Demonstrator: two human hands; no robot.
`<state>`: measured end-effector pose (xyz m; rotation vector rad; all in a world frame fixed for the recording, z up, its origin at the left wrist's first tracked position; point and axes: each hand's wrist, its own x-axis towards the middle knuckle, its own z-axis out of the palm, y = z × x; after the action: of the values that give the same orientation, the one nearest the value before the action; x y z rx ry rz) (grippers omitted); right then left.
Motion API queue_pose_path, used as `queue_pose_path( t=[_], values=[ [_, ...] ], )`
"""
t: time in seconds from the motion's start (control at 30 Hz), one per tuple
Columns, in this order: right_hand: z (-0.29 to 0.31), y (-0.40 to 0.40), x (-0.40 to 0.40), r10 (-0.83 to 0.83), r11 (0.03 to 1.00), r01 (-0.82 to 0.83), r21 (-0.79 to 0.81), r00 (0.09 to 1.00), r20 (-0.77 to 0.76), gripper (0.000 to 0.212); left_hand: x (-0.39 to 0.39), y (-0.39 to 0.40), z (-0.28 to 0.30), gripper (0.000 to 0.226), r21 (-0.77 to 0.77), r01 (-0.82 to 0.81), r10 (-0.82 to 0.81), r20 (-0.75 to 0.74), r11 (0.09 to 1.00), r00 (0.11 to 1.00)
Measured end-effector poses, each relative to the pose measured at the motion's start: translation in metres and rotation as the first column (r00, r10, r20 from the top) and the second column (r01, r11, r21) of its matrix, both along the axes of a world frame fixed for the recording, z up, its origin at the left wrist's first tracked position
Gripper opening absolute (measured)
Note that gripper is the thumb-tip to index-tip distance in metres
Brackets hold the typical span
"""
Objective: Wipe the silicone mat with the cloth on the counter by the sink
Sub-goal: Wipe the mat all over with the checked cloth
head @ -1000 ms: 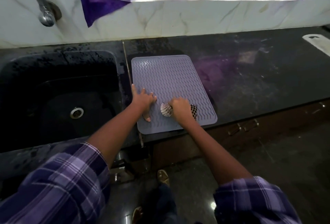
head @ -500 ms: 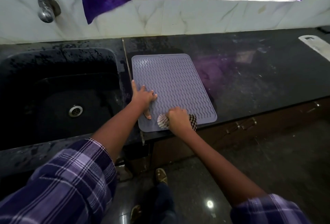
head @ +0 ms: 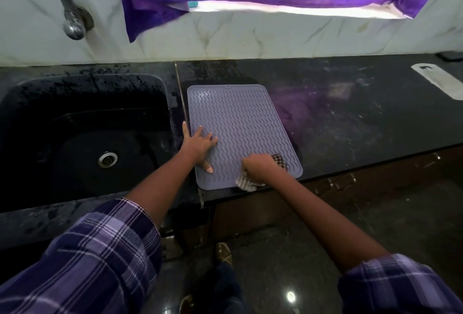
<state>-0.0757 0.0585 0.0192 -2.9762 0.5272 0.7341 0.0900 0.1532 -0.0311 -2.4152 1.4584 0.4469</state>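
Left hand point(head: 199, 144) lies flat, fingers spread, on the silicone mat point(head: 240, 123) beside the sink point(head: 82, 135); right hand point(head: 260, 167) grips the checked cloth point(head: 246, 183) at the mat's near edge on the worktop point(head: 363, 118).

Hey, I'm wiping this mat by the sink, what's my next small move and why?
Probably sweep the cloth away from you, up the mat. Your right hand grips it at the near edge, partly hanging off, and the far ridges lie uncovered ahead. Let the left hand press flat to pin the mat.
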Motion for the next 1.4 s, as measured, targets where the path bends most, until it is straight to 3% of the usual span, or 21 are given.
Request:
queue_pose_path(
  t=[0.1,0.17,0.27,0.37,0.47,0.53,0.63,0.7,1.0,1.1,1.2,1.27,1.4],
  values=[
    [0.019,-0.025,0.013,-0.095,0.992,0.092,0.083,0.995,0.043,0.017,0.011,0.012,0.003,0.111,-0.09,-0.151,0.136,-0.152,0.984,0.979],
    [0.029,-0.04,0.026,-0.214,0.963,0.182,0.198,0.965,0.154,0.026,0.024,0.022,0.008,0.092,-0.152,-0.261,0.23,-0.2,0.953,0.953],
    [0.03,-0.048,0.05,-0.284,0.933,0.21,0.292,0.928,0.239,0.02,0.048,0.028,0.021,0.057,-0.226,-0.36,0.338,-0.129,0.905,0.932],
    [0.018,-0.042,0.077,-0.252,0.933,0.162,0.32,0.931,0.263,0.021,0.067,0.021,0.031,0.041,-0.254,-0.347,0.332,-0.103,0.903,0.938],
    [0.005,-0.031,0.105,-0.216,0.939,0.111,0.326,0.928,0.305,0.017,0.075,0.005,0.034,0.042,-0.26,-0.291,0.254,-0.167,0.921,0.953],
    [-0.007,-0.021,0.119,-0.12,0.972,0.047,0.229,0.94,0.318,0.02,0.075,-0.007,0.032,0.043,-0.2,-0.261,0.222,-0.195,0.944,0.955],
    [-0.029,-0.01,0.126,0.056,0.998,-0.063,0.023,0.967,0.249,0.035,0.075,-0.02,0.021,0.045,-0.017,-0.192,0.19,-0.083,0.981,0.978],
    [-0.035,-0.009,0.123,0.109,0.994,-0.108,-0.014,0.972,0.208,0.038,0.075,-0.021,0.012,0.052,0.02,-0.192,0.192,-0.002,0.981,0.981],
    [-0.019,0.01,0.056,0.173,0.949,-0.176,0.26,0.984,0.032,0.034,0.063,-0.023,0.015,0.046,0.029,-0.193,0.191,0.078,0.981,0.979],
    [-0.015,-0.004,0.043,0.119,0.954,-0.103,0.282,0.992,-0.04,0.027,0.058,-0.019,0.019,0.047,0.038,-0.158,0.154,0.1,0.987,0.983],
    [-0.001,-0.039,0.041,-0.129,0.944,0.081,0.319,0.983,0.132,0.024,0.054,-0.019,0.025,0.047,0.019,-0.137,0.135,0.072,0.99,0.988],
    [0.006,-0.063,0.045,-0.244,0.955,0.188,0.23,0.938,0.246,0.025,0.05,-0.021,0.028,0.05,-0.023,-0.146,0.146,0.029,0.989,0.989],
    [-0.009,-0.069,0.042,-0.162,0.987,0.157,0.038,0.97,0.18,0.028,0.04,-0.028,0.025,0.063,-0.014,-0.119,0.119,-0.007,0.993,0.993]
  ],
)
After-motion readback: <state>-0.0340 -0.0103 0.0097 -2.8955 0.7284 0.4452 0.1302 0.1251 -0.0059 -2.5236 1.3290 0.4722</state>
